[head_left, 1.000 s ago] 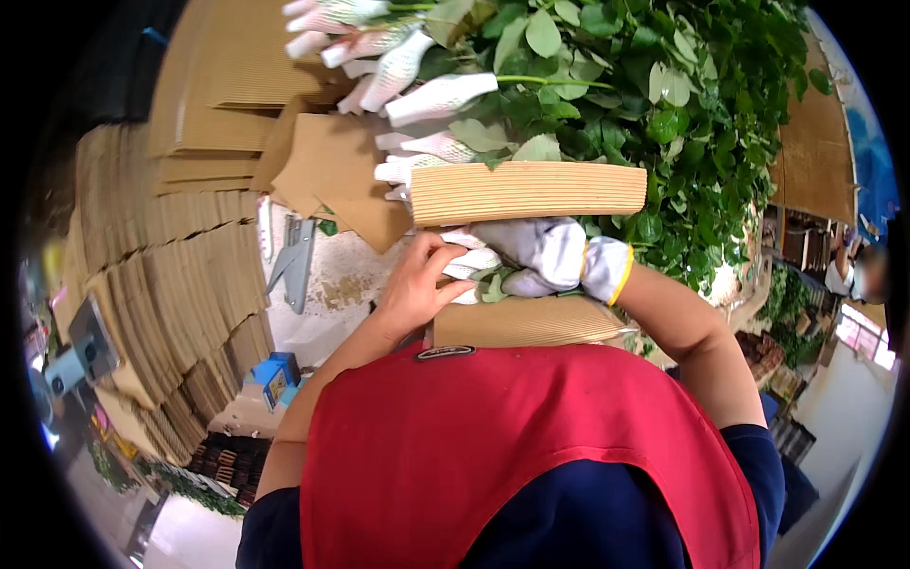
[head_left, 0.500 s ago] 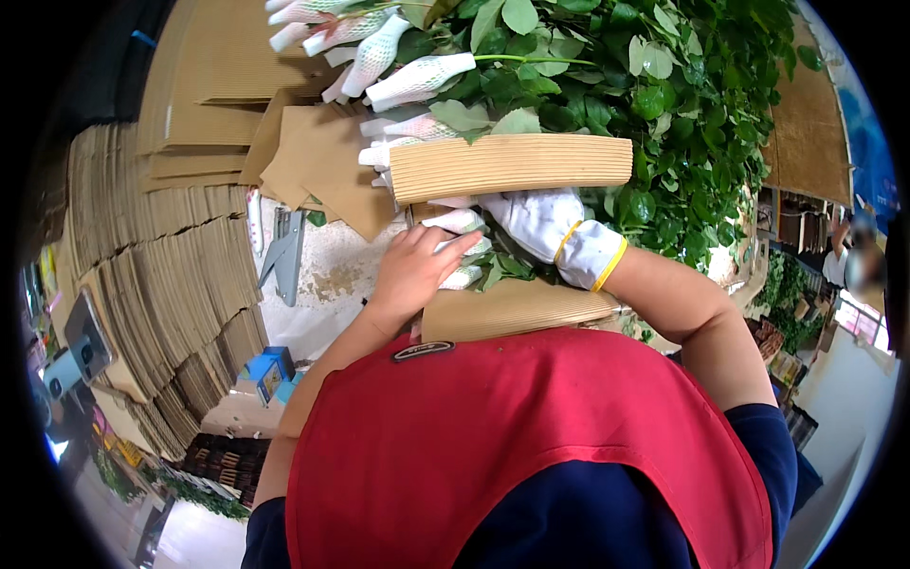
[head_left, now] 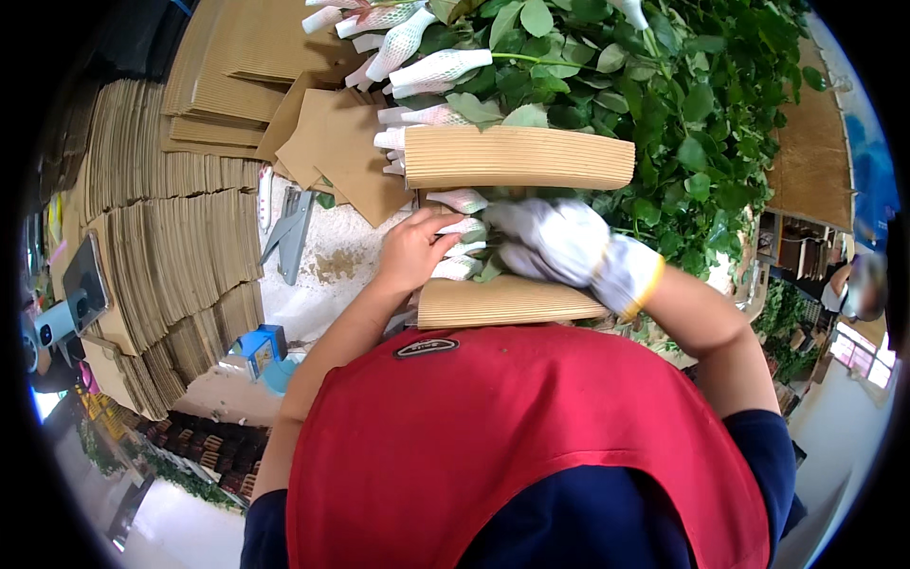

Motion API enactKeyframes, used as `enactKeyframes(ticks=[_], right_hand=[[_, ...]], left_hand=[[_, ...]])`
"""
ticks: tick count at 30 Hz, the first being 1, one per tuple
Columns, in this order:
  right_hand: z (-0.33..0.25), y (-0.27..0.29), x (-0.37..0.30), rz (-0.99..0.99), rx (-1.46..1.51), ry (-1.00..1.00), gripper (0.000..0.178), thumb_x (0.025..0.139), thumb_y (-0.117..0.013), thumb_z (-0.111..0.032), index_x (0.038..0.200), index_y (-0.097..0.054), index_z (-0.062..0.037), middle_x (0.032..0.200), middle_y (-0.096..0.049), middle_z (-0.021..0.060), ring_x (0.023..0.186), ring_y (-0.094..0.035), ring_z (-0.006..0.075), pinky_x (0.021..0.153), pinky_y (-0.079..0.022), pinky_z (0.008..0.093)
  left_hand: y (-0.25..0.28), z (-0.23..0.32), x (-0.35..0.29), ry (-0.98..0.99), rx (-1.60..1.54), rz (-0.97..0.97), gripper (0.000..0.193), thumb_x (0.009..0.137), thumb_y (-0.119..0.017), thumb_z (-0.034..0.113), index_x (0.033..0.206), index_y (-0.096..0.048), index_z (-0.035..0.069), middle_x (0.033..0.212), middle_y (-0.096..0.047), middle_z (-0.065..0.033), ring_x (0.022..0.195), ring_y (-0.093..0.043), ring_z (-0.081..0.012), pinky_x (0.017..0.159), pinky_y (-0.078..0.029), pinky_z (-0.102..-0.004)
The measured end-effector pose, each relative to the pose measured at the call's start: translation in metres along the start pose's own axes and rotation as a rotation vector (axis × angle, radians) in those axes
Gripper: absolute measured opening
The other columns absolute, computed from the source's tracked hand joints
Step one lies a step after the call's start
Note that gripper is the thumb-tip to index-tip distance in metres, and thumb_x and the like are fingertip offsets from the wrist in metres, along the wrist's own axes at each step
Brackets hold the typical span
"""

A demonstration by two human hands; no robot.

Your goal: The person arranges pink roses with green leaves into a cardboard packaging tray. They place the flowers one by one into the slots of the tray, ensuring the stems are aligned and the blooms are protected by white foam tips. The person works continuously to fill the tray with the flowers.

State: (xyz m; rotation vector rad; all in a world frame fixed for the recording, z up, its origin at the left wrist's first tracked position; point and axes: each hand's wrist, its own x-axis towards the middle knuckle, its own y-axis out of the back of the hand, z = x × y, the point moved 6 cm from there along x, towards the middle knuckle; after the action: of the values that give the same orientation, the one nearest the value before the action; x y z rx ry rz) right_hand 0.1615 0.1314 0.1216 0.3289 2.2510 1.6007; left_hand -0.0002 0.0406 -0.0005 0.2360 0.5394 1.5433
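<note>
My bare left hand (head_left: 409, 250) has its thumb and index finger closed around the end of a flower bud in a white foam net (head_left: 466, 226). Several more netted buds lie in the same row, including a pinkish one (head_left: 459, 200) above and a white one (head_left: 456, 268) below. To their right, over the leafy stems, is my right hand (head_left: 561, 243) in a white glove with a yellow cuff edge; motion smears its fingers. Corrugated cardboard lies on both sides of the row: a curved strip (head_left: 519, 159) beyond and a sheet (head_left: 512, 302) against my red apron (head_left: 531, 398).
Green leafy stems (head_left: 697, 142) heap up at the far right, with more netted buds (head_left: 441, 70) at their left end. Stacked cardboard (head_left: 180, 266) fills the left. A grey metal stapler-like tool (head_left: 292, 237) lies on the white table (head_left: 327, 251), near a blue box (head_left: 261, 346).
My gloved right hand has drawn back from under the far cardboard strip, toward me and slightly right. The left hand's fingers have come onto a bud, and more of the bud row shows.
</note>
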Motion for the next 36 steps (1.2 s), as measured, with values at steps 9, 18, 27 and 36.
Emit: enactKeyframes(ticks=[9, 18, 27, 36], right_hand=[[0.022, -0.071, 0.044, 0.248, -0.130, 0.038, 0.025, 0.080, -0.066, -0.022, 0.098, -0.065, -0.0049, 0.075, -0.066, 0.0129, 0.064, -0.067, 0.0296, 0.057, -0.053, 0.0445], [0.007, -0.074, 0.042, -0.051, 0.051, 0.046, 0.025, 0.079, -0.071, -0.025, 0.089, -0.064, -0.0043, 0.076, -0.068, 0.0181, 0.068, -0.069, 0.0359, 0.061, -0.056, 0.0466], [0.018, -0.057, 0.038, 0.287, -0.182, -0.044, 0.033, 0.089, -0.061, -0.024, 0.119, -0.063, -0.0124, 0.105, -0.069, 0.0142, 0.090, -0.067, 0.0328, 0.074, -0.054, 0.0474], [0.004, -0.008, 0.029, 0.049, -0.059, 0.217, 0.046, 0.082, -0.065, -0.021, 0.124, -0.060, -0.0019, 0.085, -0.068, 0.0111, 0.066, -0.068, 0.0282, 0.062, -0.056, 0.0397]], left_hand=[[0.003, 0.037, -0.001, -0.383, 0.492, 0.030, 0.040, 0.082, -0.075, 0.024, 0.121, -0.069, 0.024, 0.107, -0.060, -0.0012, 0.102, -0.055, -0.0249, 0.090, -0.040, -0.0404], [0.002, 0.025, 0.002, -0.407, 0.435, 0.072, 0.036, 0.085, -0.072, 0.030, 0.119, -0.068, 0.018, 0.101, -0.060, -0.0031, 0.098, -0.057, -0.0246, 0.089, -0.041, -0.0401], [0.007, 0.014, 0.000, -0.437, 0.398, -0.041, 0.046, 0.083, -0.069, 0.045, 0.122, -0.069, 0.020, 0.108, -0.059, -0.0062, 0.101, -0.055, -0.0267, 0.094, -0.040, -0.0413], [0.010, 0.014, 0.010, -0.481, 0.351, -0.090, 0.047, 0.074, -0.080, 0.039, 0.116, -0.070, 0.018, 0.131, -0.056, -0.0085, 0.121, -0.052, -0.0335, 0.102, -0.042, -0.0475]])
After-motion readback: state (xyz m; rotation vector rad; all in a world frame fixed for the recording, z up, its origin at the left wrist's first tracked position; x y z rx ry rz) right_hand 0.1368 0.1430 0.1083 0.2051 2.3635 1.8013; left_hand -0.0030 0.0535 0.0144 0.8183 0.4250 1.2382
